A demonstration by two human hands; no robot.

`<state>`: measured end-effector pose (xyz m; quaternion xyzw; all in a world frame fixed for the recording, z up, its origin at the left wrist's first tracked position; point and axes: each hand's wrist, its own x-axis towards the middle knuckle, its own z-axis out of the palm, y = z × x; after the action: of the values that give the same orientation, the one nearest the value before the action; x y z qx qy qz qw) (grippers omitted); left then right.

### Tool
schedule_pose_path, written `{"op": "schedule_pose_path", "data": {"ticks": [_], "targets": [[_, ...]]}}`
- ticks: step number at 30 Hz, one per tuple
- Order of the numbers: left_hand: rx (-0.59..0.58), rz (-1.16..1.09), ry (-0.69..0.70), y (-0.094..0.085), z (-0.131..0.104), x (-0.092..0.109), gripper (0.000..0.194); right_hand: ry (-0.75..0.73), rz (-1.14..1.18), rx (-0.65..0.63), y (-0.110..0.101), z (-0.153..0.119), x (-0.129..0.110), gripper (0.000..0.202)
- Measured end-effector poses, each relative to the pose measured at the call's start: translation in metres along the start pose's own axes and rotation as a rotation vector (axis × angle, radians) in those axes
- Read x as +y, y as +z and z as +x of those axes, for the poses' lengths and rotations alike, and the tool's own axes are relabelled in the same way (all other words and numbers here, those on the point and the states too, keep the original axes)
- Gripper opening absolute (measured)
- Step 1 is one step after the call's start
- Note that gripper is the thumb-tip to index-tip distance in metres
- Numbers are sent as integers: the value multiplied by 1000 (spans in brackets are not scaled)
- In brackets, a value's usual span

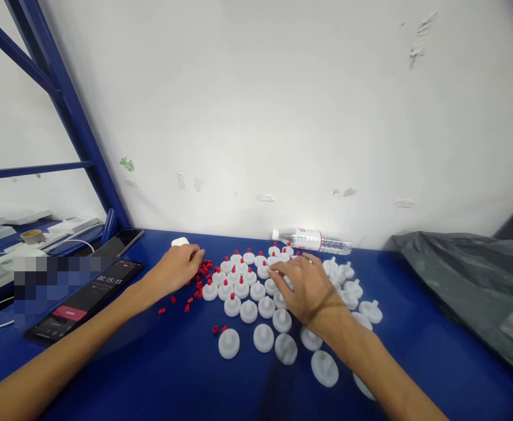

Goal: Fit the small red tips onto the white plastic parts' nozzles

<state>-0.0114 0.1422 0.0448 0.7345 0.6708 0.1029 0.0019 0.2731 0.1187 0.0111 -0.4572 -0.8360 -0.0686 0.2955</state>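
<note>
My left hand (pixel 178 268) is closed, its fingertips pressed together over the left edge of a pile of small red caps (pixel 203 268). Whatever those fingers hold, if anything, is hidden. My right hand (pixel 302 285) is bent over the white discs with stems (pixel 266 307), its fingers apart and its fingertips among the pieces. Whether it touches one I cannot tell. Many discs stand stem up; those to the left and at the back wear red caps on their stems, while nearer ones such as a front disc (pixel 229 344) have bare stems. A few loose caps (pixel 188 307) lie scattered.
A clear plastic bottle (pixel 313 240) lies on its side by the wall. At left rests a phone (pixel 85 301) showing a timer, with another dark phone (pixel 118 242) behind it. Dark grey plastic sheeting (pixel 462 286) covers the right side. A blue metal frame (pixel 74 105) rises at left.
</note>
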Motion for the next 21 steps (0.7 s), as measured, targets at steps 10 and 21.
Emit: {"op": "schedule_pose_path", "data": {"ticks": [10,21], "targets": [[15,-1,44,12,8,-19,34,88,-3,86,-16,4,26,31],[-6,69,7,14,6,-23,24,183,43,-8,-19,0,36,46]]}}
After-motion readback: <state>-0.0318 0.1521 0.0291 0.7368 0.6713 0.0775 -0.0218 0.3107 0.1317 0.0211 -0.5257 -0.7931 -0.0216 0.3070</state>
